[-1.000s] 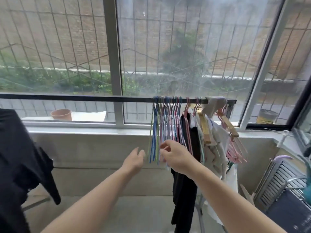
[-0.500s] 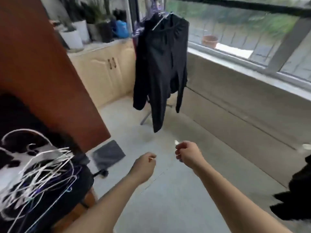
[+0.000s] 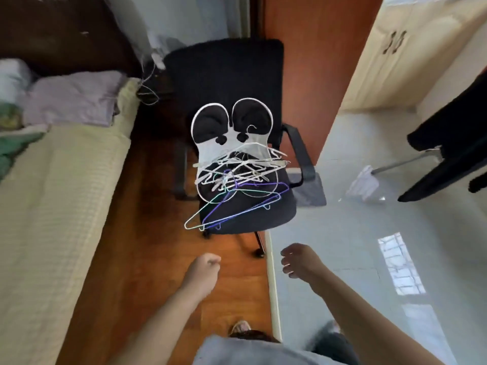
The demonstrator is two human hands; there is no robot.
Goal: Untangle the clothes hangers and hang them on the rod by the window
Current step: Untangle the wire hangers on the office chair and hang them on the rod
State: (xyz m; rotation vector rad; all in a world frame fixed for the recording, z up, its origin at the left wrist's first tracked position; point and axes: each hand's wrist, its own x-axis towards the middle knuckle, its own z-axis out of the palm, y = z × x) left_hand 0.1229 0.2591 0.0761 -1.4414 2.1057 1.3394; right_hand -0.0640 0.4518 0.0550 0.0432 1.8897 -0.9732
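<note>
- the bare left hand (image 3: 204,268) is nearest, low in the middle, over the brown wood floor (image 3: 147,233). its fingers are curled in and hold nothing. if it grabs like a fist, it may catch many hangers at once.
- the bare right hand (image 3: 297,260) is just to the right of it, over the shiny grey tile floor (image 3: 369,246). its fingers hang loose and a little apart, with nothing in them. both hands are apart from the chair.
- a bit farther, the thin green and purple wire hangers (image 3: 237,209) stick out over the near edge of the black office chair (image 3: 247,219). a bump could tip them onto the floor.
- behind them sits the messy pile of white wire hangers (image 3: 239,167), hooked into each other on the seat. a hard pull on one may drag the whole pile off, or bend a wire.
- the pile lies on a black and white cushion with round ears (image 3: 232,122). it could slide off with the hangers.
- the chair looks like it has wheels, so a tug may roll it away.
- far left is the pale yellow bed (image 3: 52,206). the rod by the window is not in view, so carried hangers may snag on the way.
</note>
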